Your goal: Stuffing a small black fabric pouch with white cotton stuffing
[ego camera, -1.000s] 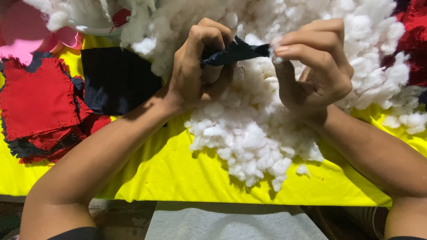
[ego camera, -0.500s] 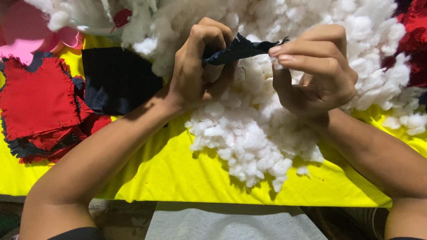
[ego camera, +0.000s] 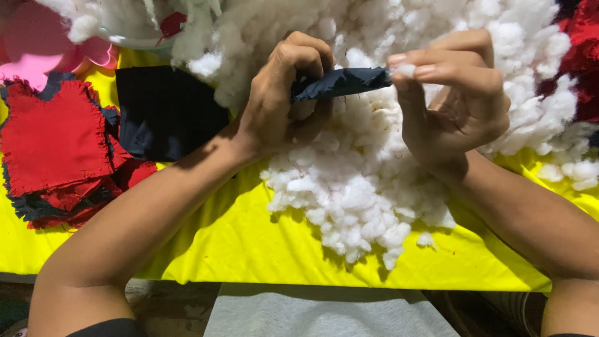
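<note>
Dark cloth pouch [ego camera: 342, 82], limp and light above the white stuffing [ego camera: 362, 187], sits pinched in the left hand [ego camera: 281, 100], while the right hand [ego camera: 455, 100] nips a soft tuft [ego camera: 405, 70] at its open end

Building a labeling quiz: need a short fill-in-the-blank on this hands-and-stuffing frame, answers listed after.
1. The left hand grips a dark ____ fabric piece.
2. The right hand pinches a tuft of ____ stuffing at the fabric's end.
3. The stuffing lies on a ____ cloth.
4. The stack of fabric pieces at the left is topped by a ____ one.

Answers: blue; white; yellow; red
</note>
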